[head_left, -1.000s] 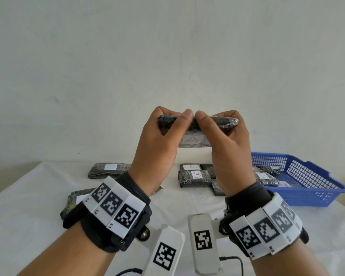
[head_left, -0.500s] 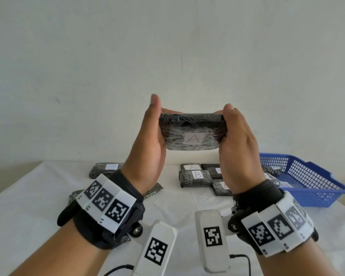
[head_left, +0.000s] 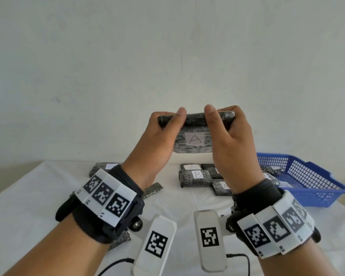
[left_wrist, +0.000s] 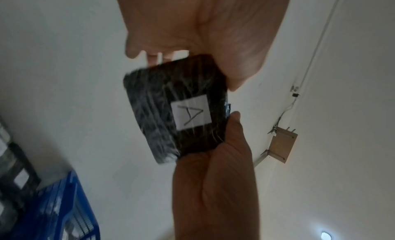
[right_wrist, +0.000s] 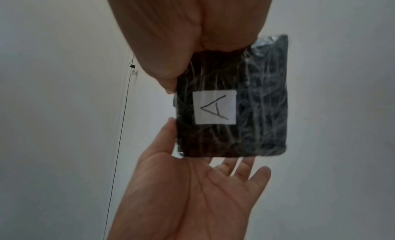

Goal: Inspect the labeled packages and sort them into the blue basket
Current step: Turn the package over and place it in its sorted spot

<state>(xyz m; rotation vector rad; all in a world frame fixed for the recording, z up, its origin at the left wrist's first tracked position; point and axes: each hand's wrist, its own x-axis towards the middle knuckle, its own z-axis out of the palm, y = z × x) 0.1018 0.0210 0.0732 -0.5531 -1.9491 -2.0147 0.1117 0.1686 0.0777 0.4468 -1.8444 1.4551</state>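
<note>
Change: since half a second earlier, both thumbs had come over the top edge of the held package, whose top had tipped toward the camera; the label face had been squarer to the view before.
Far-left package (head_left: 106, 168): lay on the white table (head_left: 28, 196), white label up, partly hidden by the left wrist.
Left hand (head_left: 157, 144): gripped the left end of the held package, thumb on the top edge; the right wrist view showed the fingers fairly straight behind it.
Held package (head_left: 193, 140): black, wrapped in clear film, raised above the table between both hands, its white "A" label (head_left: 194, 138) facing the camera.
Middle packages: an "A" package (head_left: 190, 166) lay far, a "B" package (head_left: 195, 176) just in front of it, others beside them behind the right hand.
Right hand (head_left: 231, 148): pinched the right end, thumb over the top edge, fingers curled behind.
Blue basket (head_left: 311, 182): stood at the far right of the table, with wrapped packages lying inside.
</note>
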